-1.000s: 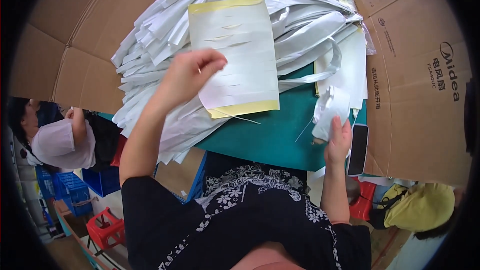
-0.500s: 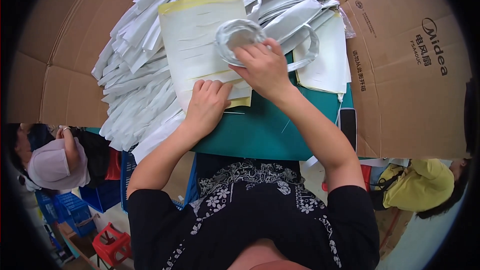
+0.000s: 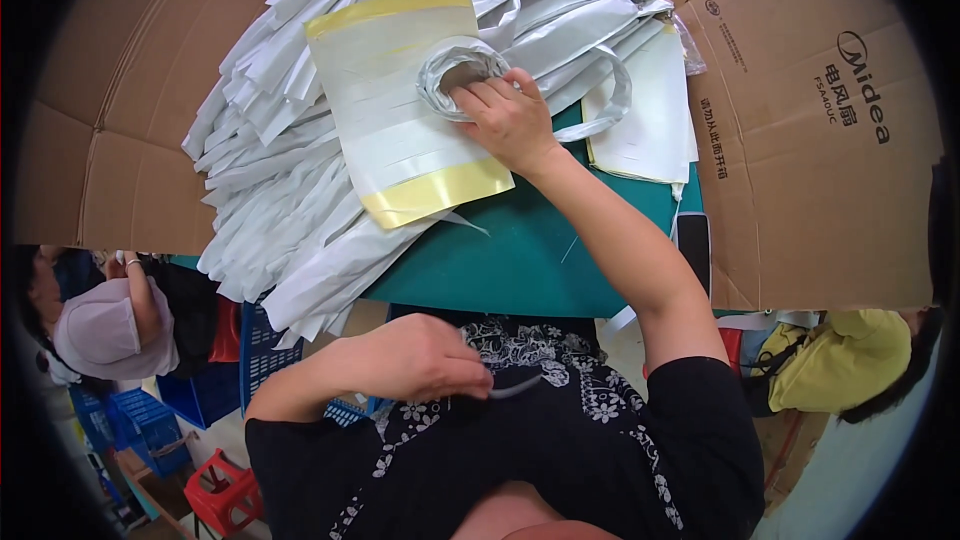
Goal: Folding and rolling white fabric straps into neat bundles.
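Note:
My right hand [image 3: 508,120] grips the near side of a coiled roll of whitish strip [image 3: 432,80], whose loose end loops off to the right. The roll rests on a white sheet with yellow bands [image 3: 400,155] along its far and near edges; slits run across the sheet. Close to my body, off the table's near edge, my left hand [image 3: 435,358] is closed in a pinch. From its fingers sticks a thin pale strip [image 3: 517,387], slightly blurred.
Long white strips [image 3: 275,170] lie heaped over the left and far side of the green table [image 3: 500,260]. More white sheets [image 3: 640,130] and a dark phone-like object [image 3: 693,245] are at the right. Cardboard panels [image 3: 800,170] flank both sides. Two people sit nearby, left and right.
My left hand has left the sheet's near edge and drawn back toward my body with a thin strip. The sheet's near yellow band now lies exposed; sheet and roll have shifted slightly left.

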{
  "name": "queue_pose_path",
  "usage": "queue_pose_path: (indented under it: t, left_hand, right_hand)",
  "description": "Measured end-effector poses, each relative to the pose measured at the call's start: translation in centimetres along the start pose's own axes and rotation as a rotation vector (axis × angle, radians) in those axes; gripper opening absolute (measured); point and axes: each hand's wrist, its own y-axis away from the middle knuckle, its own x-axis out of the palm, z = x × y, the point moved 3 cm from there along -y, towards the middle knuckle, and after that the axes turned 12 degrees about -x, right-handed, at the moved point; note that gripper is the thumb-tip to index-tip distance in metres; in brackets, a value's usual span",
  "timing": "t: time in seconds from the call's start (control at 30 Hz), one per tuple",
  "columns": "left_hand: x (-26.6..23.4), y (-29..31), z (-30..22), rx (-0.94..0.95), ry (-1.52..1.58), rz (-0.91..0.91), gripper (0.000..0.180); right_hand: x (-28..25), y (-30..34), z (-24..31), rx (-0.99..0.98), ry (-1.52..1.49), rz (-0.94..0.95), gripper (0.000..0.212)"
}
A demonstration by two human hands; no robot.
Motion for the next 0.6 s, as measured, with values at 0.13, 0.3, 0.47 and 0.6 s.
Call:
queue_pose_path:
  t: [0.13,0.3,0.47,0.6]
  left_hand:
    - [-2.4,1.6,0.7,-0.205,0.508,-0.491,0.012]
    - [-1.1,-2.4,2.4,-0.32,0.794,-0.891,0.008]
    - [0.3,-6.8,4.0,-0.312,0.819,-0.923,0.014]
    - [1.3,-9.6,5.7,-0.437,0.657,-0.852,0.026]
  right_hand:
    - [-1.2,0.1,-0.2,-0.022,0.001,-0.023,0.033]
    - [-8.5,2.7,0.4,0.387,-0.443,0.003,0.024]
    - [-11.9,8.9,2.8,0.738,-1.003,-0.069,0.028]
    - [-12.0,13.2,3.8,0.991,-1.231,-0.061,0.028]
